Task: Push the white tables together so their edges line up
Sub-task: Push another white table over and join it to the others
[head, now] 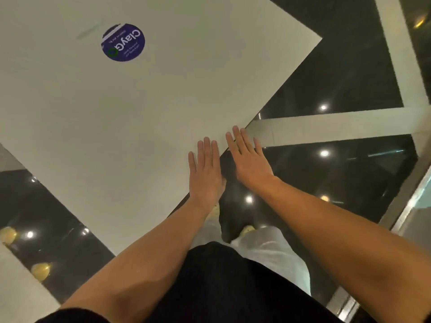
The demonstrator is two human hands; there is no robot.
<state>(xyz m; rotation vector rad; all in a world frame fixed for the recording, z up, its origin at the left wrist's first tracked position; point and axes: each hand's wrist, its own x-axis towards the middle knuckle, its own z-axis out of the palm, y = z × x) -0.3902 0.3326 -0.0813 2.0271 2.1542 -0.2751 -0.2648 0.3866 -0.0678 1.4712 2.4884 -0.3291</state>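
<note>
A large white table (pixel 116 117) fills the upper left of the head view, with a round purple sticker (pixel 123 42) on its top. My left hand (pixel 205 169) lies flat on the tabletop just inside its right edge, fingers spread. My right hand (pixel 249 159) is stretched out flat beside it, fingertips over the same edge and the palm above the dark floor. Neither hand holds anything. A corner of a second white surface (pixel 16 283) shows at the bottom left, apart from the big table.
The floor (pixel 326 75) is dark and glossy with pale stripes (pixel 338 127) and reflected ceiling lights. A metal-framed glass edge (pixel 405 201) runs along the right. My legs and yellowish shoes (pixel 247 229) stand right of the table edge. Yellow objects (pixel 40 270) sit at lower left.
</note>
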